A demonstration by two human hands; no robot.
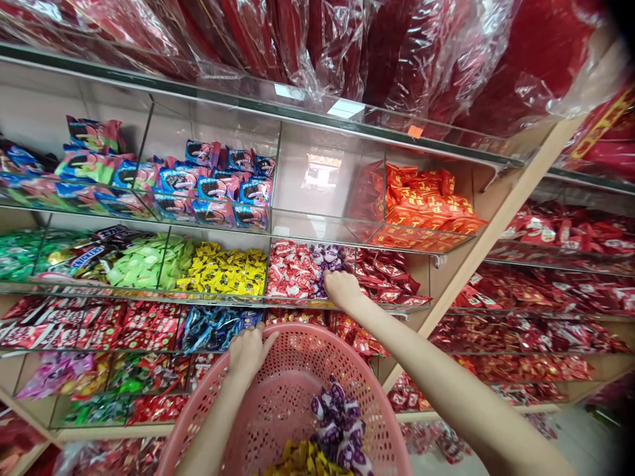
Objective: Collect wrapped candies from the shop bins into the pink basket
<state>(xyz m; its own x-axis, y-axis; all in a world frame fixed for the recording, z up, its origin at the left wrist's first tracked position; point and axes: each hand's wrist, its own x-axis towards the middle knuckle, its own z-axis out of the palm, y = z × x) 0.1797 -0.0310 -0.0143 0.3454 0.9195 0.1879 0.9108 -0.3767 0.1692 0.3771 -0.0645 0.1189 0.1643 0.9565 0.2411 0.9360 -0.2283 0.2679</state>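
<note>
My left hand (249,352) grips the rim of a pink perforated basket (278,380), its thumb over the edge. Inside the basket lie purple-and-white wrapped candies (340,430) at the right and yellow-wrapped candies (307,459) at the bottom. My right hand (342,289) is closed at a shelf compartment, beside purple-wrapped candies (320,256) and red-and-white wrapped candies (292,264). What its fingers hold, if anything, is hidden behind the hand.
Yellow candies (225,268) and green packets (149,261) fill compartments to the left. Above are blue-pink packets (183,178) and orange packets (421,195) behind a clear shelf edge. A slanting wooden divider (496,218) stands at the right, with red packets (546,284) beyond it.
</note>
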